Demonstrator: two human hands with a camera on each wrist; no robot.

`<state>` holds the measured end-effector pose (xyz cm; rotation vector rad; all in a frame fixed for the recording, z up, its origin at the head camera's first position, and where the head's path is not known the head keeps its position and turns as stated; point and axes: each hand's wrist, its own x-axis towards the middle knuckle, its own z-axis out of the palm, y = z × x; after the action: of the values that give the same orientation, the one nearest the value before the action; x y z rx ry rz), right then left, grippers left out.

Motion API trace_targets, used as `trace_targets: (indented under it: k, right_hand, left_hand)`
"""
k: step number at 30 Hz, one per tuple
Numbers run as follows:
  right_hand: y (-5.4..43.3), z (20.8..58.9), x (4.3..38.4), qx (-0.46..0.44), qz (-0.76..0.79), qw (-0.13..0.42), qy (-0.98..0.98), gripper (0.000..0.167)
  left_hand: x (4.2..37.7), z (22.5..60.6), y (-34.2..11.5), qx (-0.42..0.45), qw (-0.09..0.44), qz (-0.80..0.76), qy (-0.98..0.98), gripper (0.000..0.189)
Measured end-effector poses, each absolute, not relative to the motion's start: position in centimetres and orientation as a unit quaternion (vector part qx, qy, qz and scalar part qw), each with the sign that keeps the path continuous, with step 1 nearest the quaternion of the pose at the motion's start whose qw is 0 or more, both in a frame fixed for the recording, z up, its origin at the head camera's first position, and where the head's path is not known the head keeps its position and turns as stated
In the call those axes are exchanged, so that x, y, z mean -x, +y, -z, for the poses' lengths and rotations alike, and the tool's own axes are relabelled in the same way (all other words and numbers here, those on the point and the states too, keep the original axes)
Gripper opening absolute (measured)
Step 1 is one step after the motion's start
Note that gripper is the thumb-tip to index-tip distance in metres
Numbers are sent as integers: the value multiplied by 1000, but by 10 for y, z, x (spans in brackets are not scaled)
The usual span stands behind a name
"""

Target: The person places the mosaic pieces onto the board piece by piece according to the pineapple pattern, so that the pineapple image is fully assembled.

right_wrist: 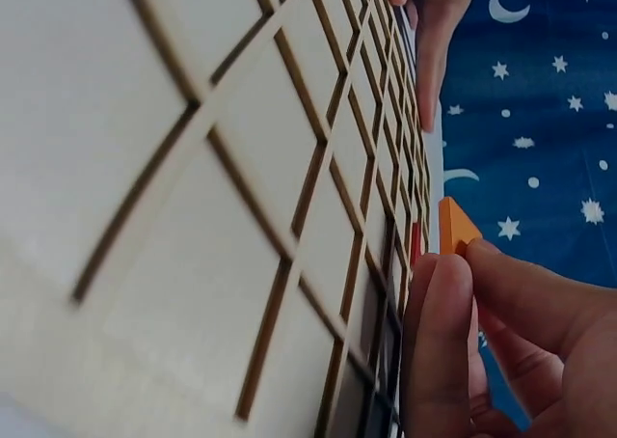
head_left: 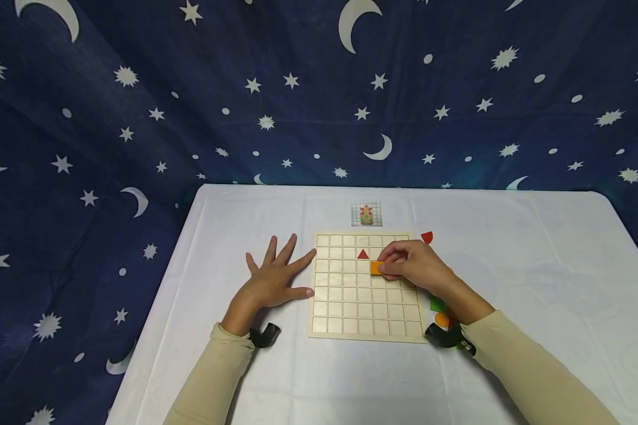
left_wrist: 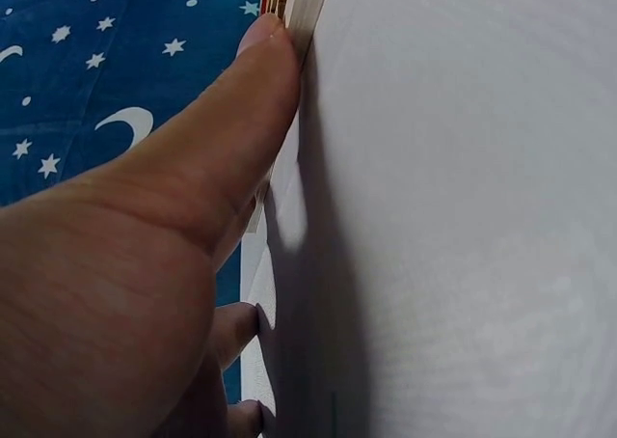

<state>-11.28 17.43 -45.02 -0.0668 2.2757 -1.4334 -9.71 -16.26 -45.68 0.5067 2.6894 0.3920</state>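
Between thumb and fingers, my right hand (head_left: 417,264) pinches an orange square tile (head_left: 375,268) over the upper middle of a pale wooden grid board (head_left: 350,310). The right wrist view shows the orange tile (right_wrist: 453,228) tilted and standing out past the fingertips, close over the grid. A red triangle tile (head_left: 363,255) lies in a cell just up and left of it. My left hand (head_left: 271,280) lies spread on the table, with thumb and index fingertips right at the board's left edge. In the left wrist view its thumb (left_wrist: 231,120) reaches the board's side.
A small pattern card (head_left: 366,215) lies beyond the board on the white-covered table (head_left: 255,206). Right of the board are a red rounded piece (head_left: 427,237), a green piece (head_left: 437,304) and an orange round piece (head_left: 442,320), others partly hidden by my right arm. A starry cloth (head_left: 308,100) hangs behind.
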Motion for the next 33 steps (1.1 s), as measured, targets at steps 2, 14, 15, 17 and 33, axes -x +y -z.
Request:
trace_targets:
  k: [2, 14, 15, 17, 33]
  right_hand:
    - [171, 450, 113, 23, 512, 218, 830, 18]
    - [150, 452, 119, 38, 467, 166, 868, 9]
    - [149, 452, 120, 41, 464, 164, 869, 9]
    - [148, 453, 121, 43, 461, 163, 871, 8]
    - [144, 455, 120, 54, 470, 182, 862, 4]
  left_hand:
    - [97, 457, -163, -181, 187, -141, 955, 88]
    - [98, 456, -163, -180, 190, -142, 955, 88]
    - [98, 456, -163, -180, 190, -143, 954, 88]
    - [98, 456, -163, -180, 191, -142, 954, 89]
    - [97, 458, -163, -180, 187, -143, 955, 89]
